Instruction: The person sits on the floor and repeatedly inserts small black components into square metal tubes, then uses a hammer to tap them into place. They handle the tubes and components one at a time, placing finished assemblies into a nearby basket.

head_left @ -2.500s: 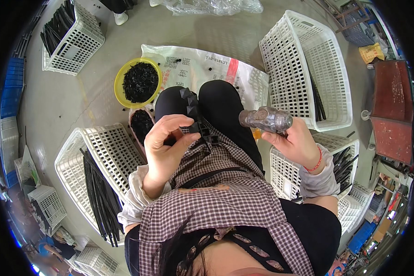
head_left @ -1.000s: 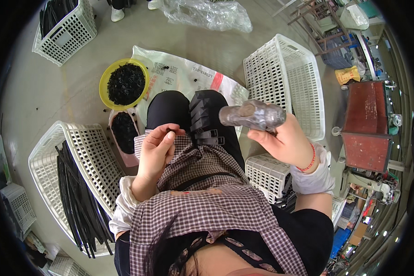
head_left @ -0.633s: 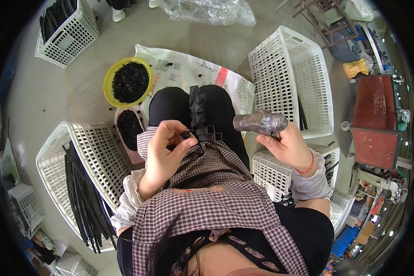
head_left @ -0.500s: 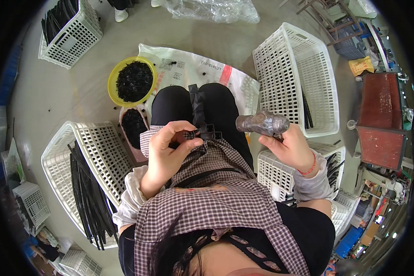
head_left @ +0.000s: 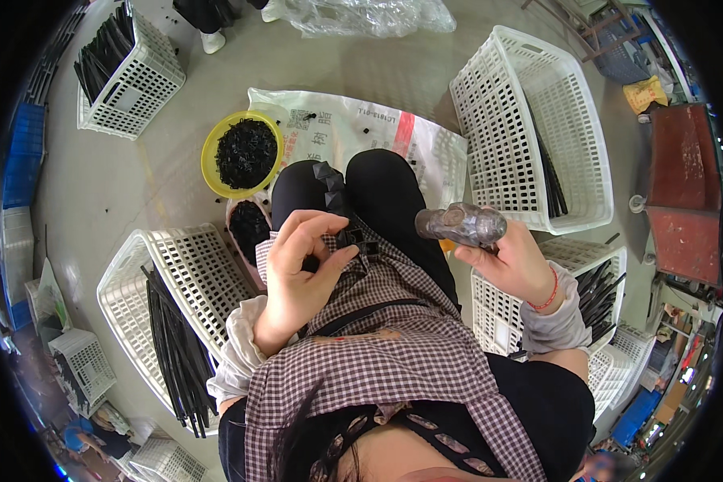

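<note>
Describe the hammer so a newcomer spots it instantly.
Find the checked apron, lower middle, then go up and right to the right hand. The hammer is in that hand. Its bulky, worn grey metal head sets it apart from the black studded strip at the left hand.

The bare left hand (head_left: 294, 277) curls just beside a black studded strap (head_left: 334, 198), contact unclear. To its right, the bare right hand (head_left: 522, 265) grips a scuffed grey metal hammer (head_left: 462, 223). A round yellow plastic bowl (head_left: 208, 165) of small black pieces (head_left: 247, 153) sits far left.
</note>
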A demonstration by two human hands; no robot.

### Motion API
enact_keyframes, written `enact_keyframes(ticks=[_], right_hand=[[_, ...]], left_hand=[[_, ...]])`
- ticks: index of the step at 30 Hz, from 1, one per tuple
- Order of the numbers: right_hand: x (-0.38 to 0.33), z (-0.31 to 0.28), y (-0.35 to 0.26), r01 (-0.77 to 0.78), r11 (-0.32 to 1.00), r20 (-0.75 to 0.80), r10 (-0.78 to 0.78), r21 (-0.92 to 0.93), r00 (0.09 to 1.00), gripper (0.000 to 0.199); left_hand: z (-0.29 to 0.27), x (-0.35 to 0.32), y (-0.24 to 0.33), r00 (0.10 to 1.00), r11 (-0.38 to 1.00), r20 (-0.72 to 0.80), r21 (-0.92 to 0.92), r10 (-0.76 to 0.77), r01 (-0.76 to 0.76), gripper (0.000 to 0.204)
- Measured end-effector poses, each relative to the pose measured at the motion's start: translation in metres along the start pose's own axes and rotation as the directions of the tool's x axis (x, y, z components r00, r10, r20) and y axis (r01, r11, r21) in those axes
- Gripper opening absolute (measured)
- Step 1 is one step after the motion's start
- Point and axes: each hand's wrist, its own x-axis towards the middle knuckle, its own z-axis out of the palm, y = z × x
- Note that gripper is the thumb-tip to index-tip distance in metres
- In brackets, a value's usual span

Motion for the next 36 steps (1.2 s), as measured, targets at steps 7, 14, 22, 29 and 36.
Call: enact_keyframes(ticks=[7, 14, 22, 29, 36], right_hand=[[-0.001, 0.001, 0.005, -0.010, 1.000, 0.001, 0.010, 0.015, 1.000, 0.037], [-0.001, 0.001, 0.009, 0.061, 0.998, 0.003, -0.061, -0.016, 0.998, 0.038], [0.002, 0.001, -0.003, -0.003, 1.000, 0.018, 0.002, 0.031, 1.000, 0.037], [0.010, -0.007, -0.037, 0.047, 0.999, 0.055, -0.047, -0.011, 0.997, 0.035], [0.035, -0.027, -0.099, 0.182, 0.967, 0.171, -0.152, -0.177, 0.973, 0.029]], left_hand=[[-0.010, 0.018, 0.011, 0.962, 0.968, 0.236, 0.175, 0.138, -0.182, 0.024], [-0.012, 0.032, 0.021, 0.904, 0.930, 0.389, 0.233, 0.179, -0.284, 0.011], [-0.013, 0.024, 0.024, 0.950, 0.939, 0.283, 0.273, 0.131, -0.211, 0.024], [-0.030, 0.006, -0.010, 0.989, 0.989, 0.049, -0.036, -0.138, 0.140, 0.026], [-0.027, -0.023, -0.060, 0.931, 0.810, 0.029, -0.485, -0.363, 0.331, 0.020]])
